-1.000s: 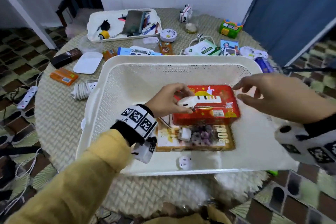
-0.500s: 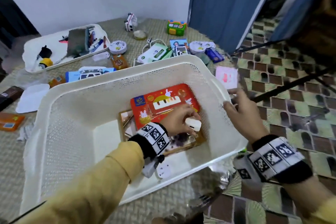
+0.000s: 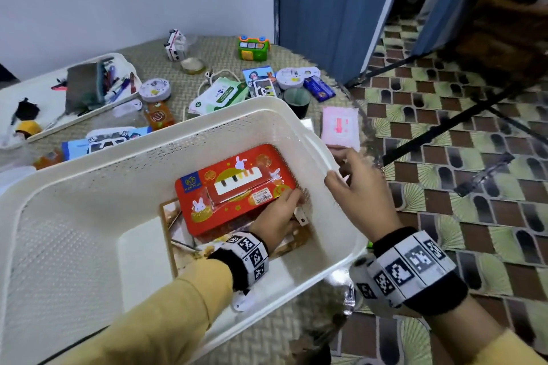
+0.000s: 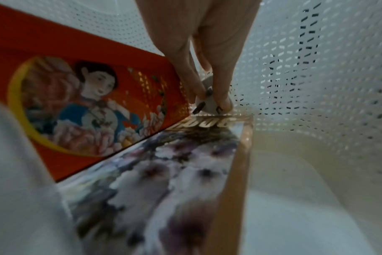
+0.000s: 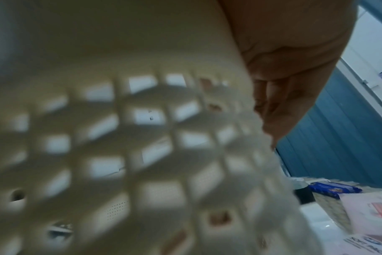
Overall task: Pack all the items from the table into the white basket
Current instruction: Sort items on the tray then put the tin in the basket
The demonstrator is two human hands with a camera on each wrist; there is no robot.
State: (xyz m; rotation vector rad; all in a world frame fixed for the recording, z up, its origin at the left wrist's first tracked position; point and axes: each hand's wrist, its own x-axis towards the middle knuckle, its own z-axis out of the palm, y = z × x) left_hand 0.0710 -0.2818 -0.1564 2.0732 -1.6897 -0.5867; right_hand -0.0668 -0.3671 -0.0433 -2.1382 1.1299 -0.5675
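The white basket [image 3: 89, 163] holds a red box [image 3: 234, 187] lying on a brown flowered box [image 3: 184, 234]. My left hand [image 3: 292, 201] is inside the basket at the red box's right end. In the left wrist view its fingertips [image 4: 224, 101] pinch a small white adapter [image 4: 209, 103] low between the red box [image 4: 76, 86] and the basket wall [image 4: 316, 86]. My right hand [image 3: 341, 167] is at the basket's right rim, thumb on the rim and fingers outside it. A pink pack [image 3: 340, 127] lies on the table just beyond that hand.
Behind the basket lie a wipes pack [image 3: 218, 96], dark cup [image 3: 296, 101], blue packet [image 3: 318, 88], green toy [image 3: 254, 47], orange box [image 3: 158, 117] and a white tray [image 3: 44, 92] of pens. The table edge and tiled floor [image 3: 444, 157] are at the right.
My left hand carried the white adapter from the top of the red box down to its right end. My right hand came to the basket's right rim. The view swung right.
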